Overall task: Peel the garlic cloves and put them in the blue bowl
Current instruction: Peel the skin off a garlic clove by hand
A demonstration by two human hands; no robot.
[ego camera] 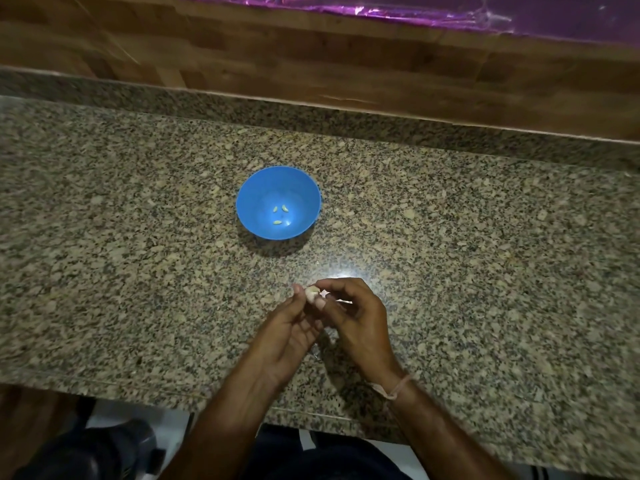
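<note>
A blue bowl [258, 188] stands on the granite counter [138, 237], with three peeled garlic cloves [280, 213] lying at its bottom. Nearer to me, my left hand [289, 329] holds a pale garlic clove [311, 293] at its fingertips. My right hand [356, 315] meets it from the right, fingers curled, pinching a thin strip of papery skin [341, 301] at the clove. Both hands hover just above the counter, well short of the bowl.
A wooden wall panel [311, 64] rises behind the counter, with shiny purple foil [415, 8] at the top. The counter's front edge [138, 389] runs below my forearms. A thin band circles my right wrist [394, 388].
</note>
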